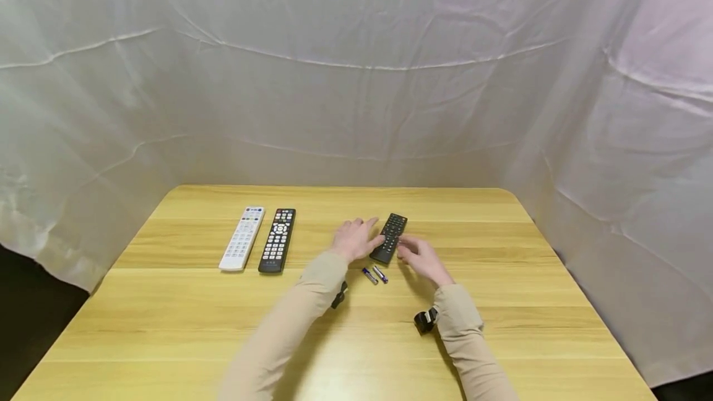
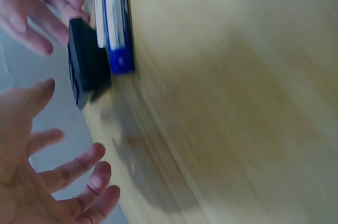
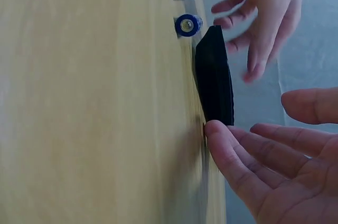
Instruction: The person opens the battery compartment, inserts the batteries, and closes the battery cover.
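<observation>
Two batteries [image 1: 380, 274] lie outside the remote [image 1: 394, 228], which rests buttons up on the table [image 1: 535, 327], its back unexposed. Left hand [image 1: 353, 240]: fingers spread, gripping nothing; right hand [image 1: 420, 257]: fingers extended at the remote's edge, not gripping.

2 remotes [image 1: 276, 241] at left on the table [image 1: 529, 327], another remote [image 1: 392, 231] between the hands [image 1: 352, 241], 2 batteries [image 1: 380, 274] before it

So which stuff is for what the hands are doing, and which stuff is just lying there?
Probably for the job:
short black remote, with fingers on both sides
two batteries, lying by its near end

Seemingly just lying about, off to the left:
white remote
longer black remote with white buttons
</observation>
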Demonstrator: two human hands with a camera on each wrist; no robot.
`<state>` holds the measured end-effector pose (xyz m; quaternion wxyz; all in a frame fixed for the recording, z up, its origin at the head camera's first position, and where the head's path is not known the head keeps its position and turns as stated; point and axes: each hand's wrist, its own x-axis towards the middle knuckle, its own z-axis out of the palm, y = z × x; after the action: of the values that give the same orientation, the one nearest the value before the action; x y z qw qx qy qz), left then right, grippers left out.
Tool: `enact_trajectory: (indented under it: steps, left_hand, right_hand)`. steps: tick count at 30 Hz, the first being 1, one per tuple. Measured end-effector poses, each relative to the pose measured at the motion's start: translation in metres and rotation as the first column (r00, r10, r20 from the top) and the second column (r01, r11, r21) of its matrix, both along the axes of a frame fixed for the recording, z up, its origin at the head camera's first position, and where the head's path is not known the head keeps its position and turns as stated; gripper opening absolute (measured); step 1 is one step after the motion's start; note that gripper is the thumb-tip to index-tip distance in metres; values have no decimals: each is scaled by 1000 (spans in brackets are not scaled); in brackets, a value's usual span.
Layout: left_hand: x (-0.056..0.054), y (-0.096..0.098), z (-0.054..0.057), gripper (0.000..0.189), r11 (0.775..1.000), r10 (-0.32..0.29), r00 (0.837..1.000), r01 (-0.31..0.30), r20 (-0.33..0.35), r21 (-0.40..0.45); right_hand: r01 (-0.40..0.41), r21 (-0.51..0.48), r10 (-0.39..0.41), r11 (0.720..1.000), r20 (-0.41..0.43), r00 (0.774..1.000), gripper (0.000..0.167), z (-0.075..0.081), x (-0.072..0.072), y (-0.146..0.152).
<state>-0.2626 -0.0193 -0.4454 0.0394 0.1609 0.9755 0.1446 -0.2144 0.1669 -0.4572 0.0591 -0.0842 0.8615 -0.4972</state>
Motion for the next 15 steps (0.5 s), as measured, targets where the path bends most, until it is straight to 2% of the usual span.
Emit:
enact_trajectory:
  steps: [5,10,15]
  left_hand:
    - [2,20,1,57,998,-26,1000,25,-13,-50]
    - [2,36,2,61,997,30,999,-32,-29,-74]
    - [-2,46,0,72,993,89,996,-91,-18,-82]
  right_hand:
    - [8,-30,-8,1000,26,1000,47,0,-1,7]
    - [45,-44,-43,998,49,998,50,1,-1,16]
    - [83,-37,-80,996,62,995,50,1,-1,23]
